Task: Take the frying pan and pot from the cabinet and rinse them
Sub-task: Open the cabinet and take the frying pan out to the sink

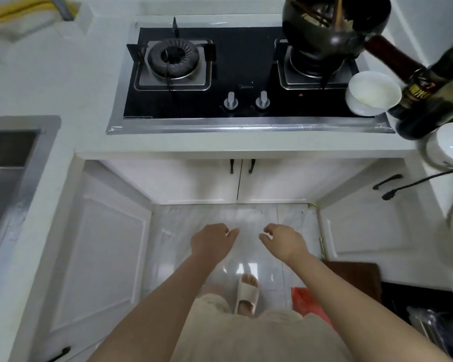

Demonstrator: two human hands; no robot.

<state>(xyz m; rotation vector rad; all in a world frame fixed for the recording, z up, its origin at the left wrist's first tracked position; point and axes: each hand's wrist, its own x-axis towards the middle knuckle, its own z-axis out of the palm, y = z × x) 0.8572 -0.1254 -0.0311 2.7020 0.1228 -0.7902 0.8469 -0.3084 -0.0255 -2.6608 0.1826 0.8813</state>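
1. Two bare hands reach out over the shiny tile floor (pixel 262 259), in front of the shut cabinet doors (pixel 236 182) under the stove.
2. The left hand (pixel 211 240) has its fingers loosely curled and holds nothing.
3. The right hand (pixel 284 241) is loosely curled too and holds nothing. The two hands are near each other but apart.
4. Both doors have small black handles (pixel 241 166) at the top, side by side.
5. A black gas stove (pixel 241 74) sits in the white counter, with two silver knobs (pixel 247 100) at its front.
6. A black pot (pixel 335 24) with a dark handle stands on the right burner. Sticks poke out of it. No frying pan shows.
7. The left burner (pixel 173 56) has nothing on it.
8. A white bowl (pixel 373 93) sits at the right edge of the stove, just beside a dark bottle (pixel 426 95).
9. The bottle has a label with gold writing, too blurry to read.
10. A metal sink (pixel 8 163) is at the far left.
11. One foot in a pale sandal (pixel 247 292) stands on the floor.
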